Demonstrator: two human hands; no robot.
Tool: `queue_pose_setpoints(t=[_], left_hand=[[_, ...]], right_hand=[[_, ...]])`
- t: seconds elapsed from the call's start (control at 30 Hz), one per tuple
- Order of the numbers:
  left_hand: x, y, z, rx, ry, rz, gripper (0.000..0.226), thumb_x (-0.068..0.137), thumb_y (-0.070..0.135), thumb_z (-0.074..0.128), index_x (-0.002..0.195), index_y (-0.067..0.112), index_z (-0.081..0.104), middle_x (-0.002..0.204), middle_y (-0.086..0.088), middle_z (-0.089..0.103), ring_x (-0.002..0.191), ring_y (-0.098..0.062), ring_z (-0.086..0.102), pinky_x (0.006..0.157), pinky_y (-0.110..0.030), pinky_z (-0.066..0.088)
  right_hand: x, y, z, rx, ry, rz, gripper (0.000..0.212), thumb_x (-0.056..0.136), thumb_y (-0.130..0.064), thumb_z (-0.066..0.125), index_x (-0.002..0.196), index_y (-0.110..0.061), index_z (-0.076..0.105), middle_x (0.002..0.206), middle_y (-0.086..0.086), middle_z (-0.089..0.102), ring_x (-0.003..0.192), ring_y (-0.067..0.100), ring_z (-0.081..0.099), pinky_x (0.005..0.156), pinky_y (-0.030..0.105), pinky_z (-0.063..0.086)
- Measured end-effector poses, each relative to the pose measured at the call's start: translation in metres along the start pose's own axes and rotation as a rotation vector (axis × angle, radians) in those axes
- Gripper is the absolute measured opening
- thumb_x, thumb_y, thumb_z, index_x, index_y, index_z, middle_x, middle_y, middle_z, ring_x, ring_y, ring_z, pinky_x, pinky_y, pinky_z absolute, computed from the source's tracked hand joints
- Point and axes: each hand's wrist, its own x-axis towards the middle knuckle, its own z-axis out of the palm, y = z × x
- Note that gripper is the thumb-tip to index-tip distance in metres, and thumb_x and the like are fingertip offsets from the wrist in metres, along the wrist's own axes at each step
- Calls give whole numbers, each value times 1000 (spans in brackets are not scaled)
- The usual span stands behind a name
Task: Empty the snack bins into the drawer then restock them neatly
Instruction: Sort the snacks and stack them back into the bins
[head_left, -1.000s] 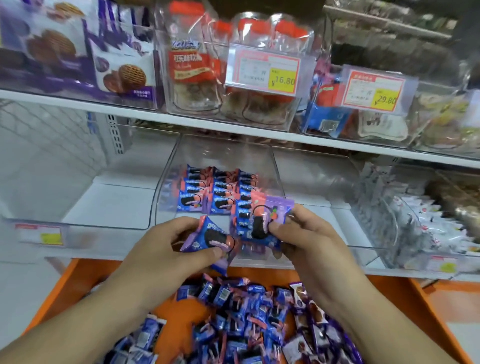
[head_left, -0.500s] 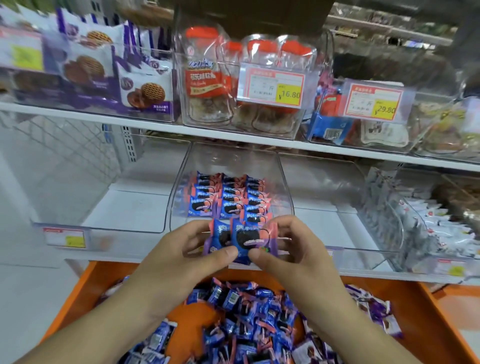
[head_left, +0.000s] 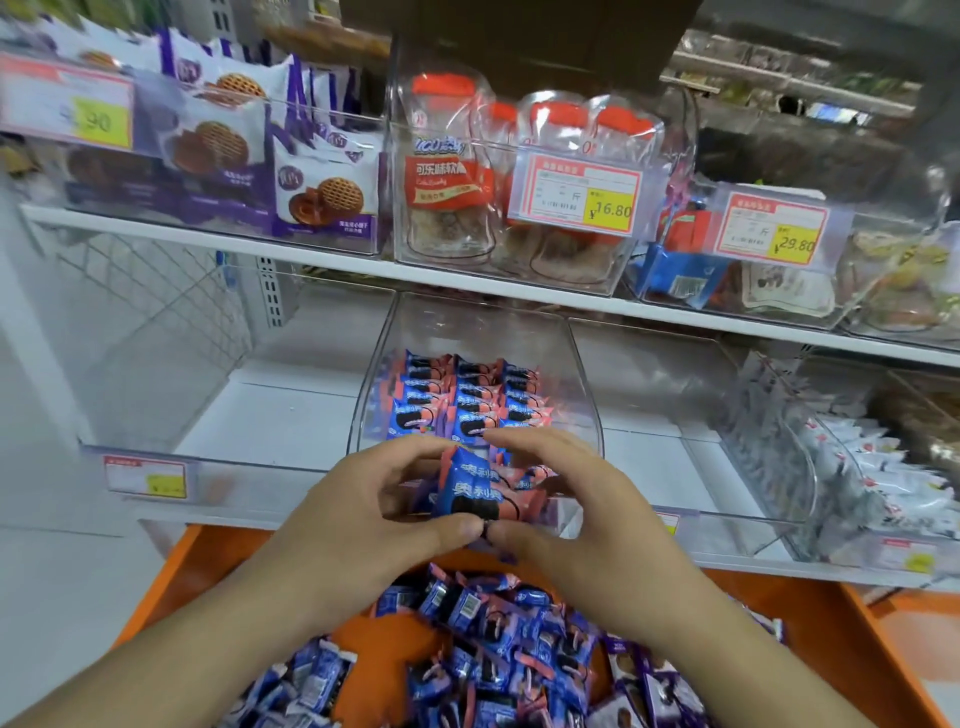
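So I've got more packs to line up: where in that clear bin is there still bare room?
The bin is bare along its back, behind the blue cookie packs, and at its left front corner. Its front centre is crowded: left hand and right hand pinch a pack there. The orange drawer is heaped.

Packets (head_left: 467, 405) in bin (head_left: 478, 332) above drawer (head_left: 810, 623)

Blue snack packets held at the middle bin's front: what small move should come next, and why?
Probably set the blue packets upright just in front of the packed rows in the middle bin. Both the left hand and right hand hold them there, and the front gap is unfilled.
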Motion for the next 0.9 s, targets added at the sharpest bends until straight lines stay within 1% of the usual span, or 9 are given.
queue_pose_setpoints(t=[0.17, 0.27, 0.4, 0.43, 0.53, 0.63, 0.73, 0.83, 0.9], left_hand=[[11, -7, -13, 4, 11, 31, 62, 71, 34, 92, 124, 52, 66, 122, 19, 70, 108, -3, 72, 99, -34, 57], [22, -14, -25, 34, 46, 80, 64, 68, 45, 89, 125, 56, 62, 127, 22, 68, 116, 5, 64, 100, -28, 56], [38, -26, -43, 344, 183, 157, 77, 79, 60, 78, 146, 52, 41, 138, 38, 47, 123, 15, 45, 97, -13, 42], [42, -28, -48, 418, 217, 159, 83, 82, 60, 76, 153, 49, 34, 144, 35, 41, 128, 11, 41, 98, -13, 38], [50, -42, -58, 617, 247, 207, 89, 91, 56, 69, 162, 43, 18, 167, 27, 16, 150, 3, 21, 120, -22, 21], [53, -59, -63, 662, 195, 192, 88, 98, 55, 60, 163, 45, 2, 168, 29, 0, 153, 7, 8, 119, -16, 8], [56, -69, -64, 655, 205, 217, 85, 101, 53, 56, 162, 47, -2, 166, 32, -2, 152, 11, 4, 117, -12, 5], [59, -73, -63, 626, 225, 233, 83, 101, 53, 55, 163, 48, -1, 166, 33, 1, 152, 10, 7, 123, -17, 12], [60, -75, -61, 629, 240, 244, 82, 101, 52, 55, 163, 47, 1, 167, 32, 5, 152, 8, 10, 124, -20, 15]], right_hand=[[17, 0, 8, 40, -5, 6, 46, 81, -33, 88, 117, -44, 62, 116, -26, 67, 109, -3, 65, 91, 20, 55], [37, -1, 16, 96, 8, -2, 44, 75, -37, 89, 109, -38, 61, 107, -18, 68, 102, 5, 67, 83, 26, 57], [81, 3, 31, 125, -5, -13, 43, 75, -20, 91, 105, -30, 62, 98, -7, 66, 89, 14, 65, 74, 29, 58], [94, 8, 36, 100, -7, -10, 44, 74, -20, 91, 104, -31, 61, 98, -6, 65, 89, 16, 65, 75, 31, 59], [132, 31, 53, -20, -24, 9, 46, 72, -20, 91, 105, -31, 60, 99, -9, 64, 91, 12, 64, 79, 30, 58], [159, 52, 71, -187, -104, -8, 44, 75, -21, 90, 107, -26, 61, 100, -13, 63, 92, 6, 60, 81, 24, 50], [175, 65, 87, -412, -156, -126, 38, 77, -27, 86, 105, -27, 61, 96, -15, 60, 92, 14, 54, 79, 28, 43], [184, 76, 95, -571, -90, -275, 44, 72, -36, 86, 110, -23, 68, 112, -7, 62, 104, 23, 49, 91, 36, 44], [186, 78, 97, -590, -54, -275, 51, 68, -42, 87, 113, -27, 70, 120, -9, 58, 107, 23, 45, 93, 37, 41]])
